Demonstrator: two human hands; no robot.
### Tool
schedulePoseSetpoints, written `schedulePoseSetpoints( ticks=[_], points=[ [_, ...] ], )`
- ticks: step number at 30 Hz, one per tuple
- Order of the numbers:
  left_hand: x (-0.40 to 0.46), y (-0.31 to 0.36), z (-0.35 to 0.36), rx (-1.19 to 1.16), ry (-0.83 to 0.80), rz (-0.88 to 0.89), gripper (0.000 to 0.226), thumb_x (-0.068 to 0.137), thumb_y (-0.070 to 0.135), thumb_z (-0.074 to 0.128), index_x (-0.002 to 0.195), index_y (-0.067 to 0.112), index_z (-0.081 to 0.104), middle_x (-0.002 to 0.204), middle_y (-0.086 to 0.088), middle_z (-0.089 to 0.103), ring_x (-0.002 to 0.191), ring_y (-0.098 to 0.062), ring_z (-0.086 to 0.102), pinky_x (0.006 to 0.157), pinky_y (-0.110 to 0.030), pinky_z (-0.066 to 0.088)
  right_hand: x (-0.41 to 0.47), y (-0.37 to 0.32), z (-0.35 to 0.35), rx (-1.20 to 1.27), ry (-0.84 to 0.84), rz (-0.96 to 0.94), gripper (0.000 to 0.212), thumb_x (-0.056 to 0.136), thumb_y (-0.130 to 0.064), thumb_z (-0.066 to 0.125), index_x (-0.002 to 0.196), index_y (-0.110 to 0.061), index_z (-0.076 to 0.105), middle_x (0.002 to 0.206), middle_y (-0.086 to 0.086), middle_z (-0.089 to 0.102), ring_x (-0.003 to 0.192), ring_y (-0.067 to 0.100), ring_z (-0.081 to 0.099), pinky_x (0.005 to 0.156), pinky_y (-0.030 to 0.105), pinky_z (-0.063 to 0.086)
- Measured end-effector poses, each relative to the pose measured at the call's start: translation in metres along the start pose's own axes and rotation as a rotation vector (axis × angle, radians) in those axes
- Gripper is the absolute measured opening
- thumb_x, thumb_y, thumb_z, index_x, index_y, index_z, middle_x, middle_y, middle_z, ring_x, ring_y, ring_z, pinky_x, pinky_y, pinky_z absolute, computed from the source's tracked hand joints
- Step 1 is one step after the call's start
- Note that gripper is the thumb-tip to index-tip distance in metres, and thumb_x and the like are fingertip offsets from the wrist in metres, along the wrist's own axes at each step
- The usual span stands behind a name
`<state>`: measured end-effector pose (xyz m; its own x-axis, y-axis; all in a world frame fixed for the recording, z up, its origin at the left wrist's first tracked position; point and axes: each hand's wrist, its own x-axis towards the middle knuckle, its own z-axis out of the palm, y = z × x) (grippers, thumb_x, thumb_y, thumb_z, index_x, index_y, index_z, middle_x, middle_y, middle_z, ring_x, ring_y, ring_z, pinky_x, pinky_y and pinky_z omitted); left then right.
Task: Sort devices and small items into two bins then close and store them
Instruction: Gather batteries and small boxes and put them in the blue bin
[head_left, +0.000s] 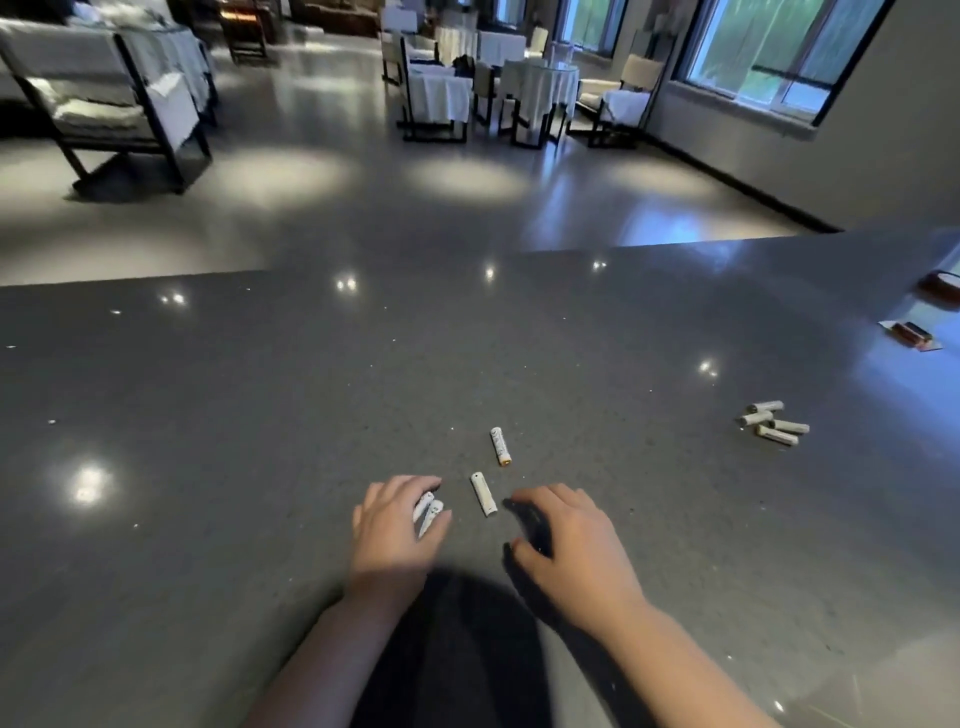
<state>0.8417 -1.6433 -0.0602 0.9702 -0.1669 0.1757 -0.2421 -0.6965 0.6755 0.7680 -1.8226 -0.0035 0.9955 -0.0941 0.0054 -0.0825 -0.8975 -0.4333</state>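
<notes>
Both hands (397, 525) flank one white battery (483, 493) lying between them.

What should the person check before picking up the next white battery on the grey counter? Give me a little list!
1. Left hand grips two white cylindrical batteries: ok.
2. Right hand free: cannot tell, fingers curled, underside hidden.
3. Nearest loose white battery lies between the hands, unblocked: ok.
4. Orange-tipped white battery farther back, apart: ok.
5. Cluster of white batteries at right not gathered: not ok.
6. Bins visible on the glossy grey counter: not ok.
</notes>
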Motion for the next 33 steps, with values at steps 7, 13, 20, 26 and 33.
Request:
schedulePoseSetpoints(
  ticks=[7, 13, 20, 26, 33],
  points=[
    [0.005, 0.01, 0.002, 0.012, 0.03, -0.045, 0.035, 0.082, 0.03, 0.066, 0.117, 0.031, 0.063, 0.108, 0.018, 0.05, 0.1, -0.004, 0.041, 0.092, -0.025, 0.033, 0.086, 0.025, -0.003, -0.021, -0.141, -0.145, 0.082, 0.076, -0.048, 0.068, 0.146, -0.032, 0.03, 0.151, -0.003, 0.028, 0.134, 0.021, 0.029, 0.11, 0.033, 0.03],
    [0.011, 0.001, -0.025, 0.173, -0.343, 0.174, 0.069, 0.076, 0.038, 0.066, 0.138, 0.047, 0.036, 0.136, 0.026, 0.029, 0.116, -0.007, 0.032, 0.103, -0.027, 0.029, 0.117, 0.027, -0.004, -0.115, -0.45, -0.312, 0.1, 0.068, -0.064, 0.073, 0.149, -0.03, 0.025, 0.159, 0.0, 0.015, 0.145, 0.02, 0.012, 0.117, 0.035, 0.014],
    [0.014, -0.01, -0.029, 0.094, -0.433, 0.222, 0.062, 0.082, 0.024, 0.065, 0.136, 0.044, 0.041, 0.139, 0.03, 0.025, 0.121, 0.004, 0.026, 0.098, 0.0, 0.009, 0.089, 0.033, 0.007, 0.019, -0.455, -0.399, 0.099, 0.075, -0.051, 0.072, 0.152, -0.026, 0.015, 0.16, -0.004, 0.0, 0.146, 0.011, -0.001, 0.118, 0.026, 0.01],
    [0.018, -0.013, -0.034, 0.097, -0.464, 0.142, 0.06, 0.081, 0.035, 0.069, 0.134, 0.044, 0.043, 0.13, 0.028, 0.037, 0.118, 0.005, 0.031, 0.101, -0.018, 0.029, 0.085, 0.031, 0.007, -0.031, -0.471, -0.387, 0.077, 0.089, -0.016, 0.061, 0.152, -0.027, 0.018, 0.159, -0.013, -0.002, 0.145, 0.006, -0.002, 0.112, 0.018, 0.009],
    [0.011, -0.011, -0.035, 0.019, -0.328, 0.044, 0.057, 0.068, 0.047, 0.078, 0.119, 0.038, 0.053, 0.11, 0.028, 0.044, 0.103, 0.006, 0.045, 0.085, -0.012, 0.038, 0.086, 0.013, 0.011, 0.027, -0.377, -0.398, 0.061, 0.091, -0.02, 0.059, 0.146, -0.031, 0.035, 0.149, -0.013, 0.034, 0.137, 0.005, 0.026, 0.112, 0.019, 0.024]
  ],
)
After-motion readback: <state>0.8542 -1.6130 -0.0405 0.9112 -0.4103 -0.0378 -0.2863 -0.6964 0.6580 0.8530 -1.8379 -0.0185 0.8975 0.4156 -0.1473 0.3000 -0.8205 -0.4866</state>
